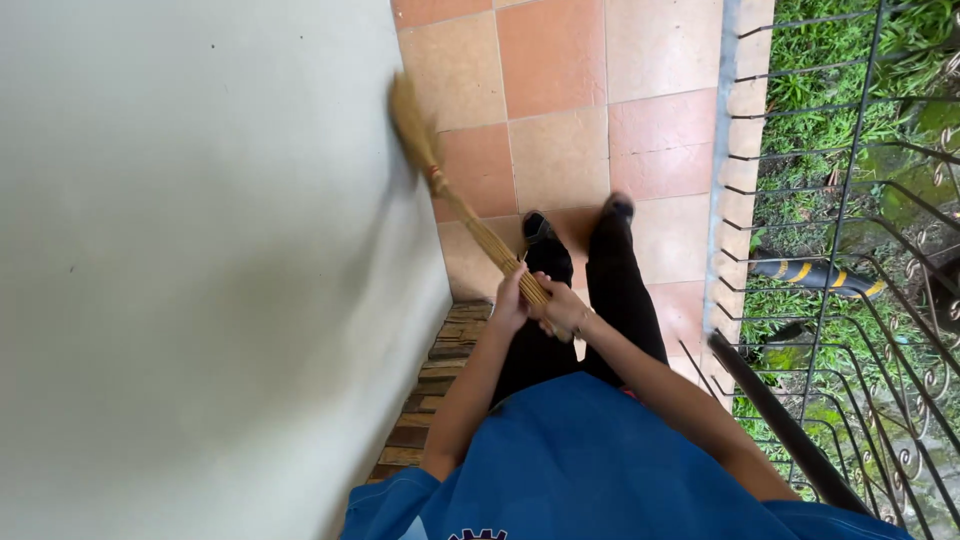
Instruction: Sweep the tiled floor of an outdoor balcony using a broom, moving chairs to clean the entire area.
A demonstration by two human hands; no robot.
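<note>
A straw broom (450,190) runs from my hands up to the left, and its brush end (410,115) lies against the pale wall (200,250). My left hand (508,302) grips the bound handle just above my right hand (562,306), which is also closed around it. Both hands are in front of my black trouser legs (600,290), and my feet stand on orange floor tiles (560,100). My blue shirt fills the bottom of the view.
A black metal railing (830,300) runs along the right side, with grass and a black-and-yellow striped object (810,272) beyond it. A brick strip (440,370) lines the foot of the wall. The tiled walkway is narrow between wall and railing.
</note>
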